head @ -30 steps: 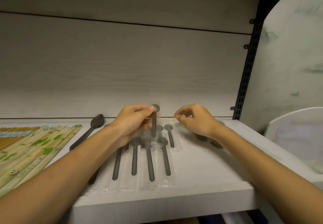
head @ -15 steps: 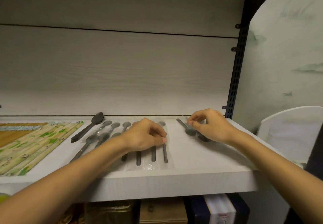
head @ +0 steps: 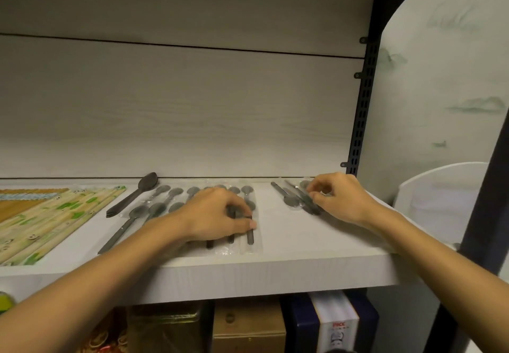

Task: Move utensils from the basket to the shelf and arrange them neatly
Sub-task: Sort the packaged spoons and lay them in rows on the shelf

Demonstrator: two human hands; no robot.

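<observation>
The left hand (head: 220, 215) lies over the row of wrapped spoons (head: 249, 215) near the shelf's front, fingers curled down and thumb pressing the rightmost sleeve, so this grip is closed on that packet. The right hand (head: 340, 198) has its fingertips pinched on a small loose cluster of wrapped spoons (head: 296, 199) lying askew, well apart from the row.

To do this step well, I judge the left hand should pin the row flat while the right turns one packet at a time parallel to the rest, bowl toward the back wall, then slides it just beside the last sleeve. The slippery film may drag its neighbours along.

The shelf (head: 275, 275) also carries an unwrapped spoon (head: 132, 195) and chopstick packets (head: 55, 217) with green print too small to read. Below, a box (head: 337, 325) shows red lettering, perhaps "PACK"; it is blurred.
</observation>
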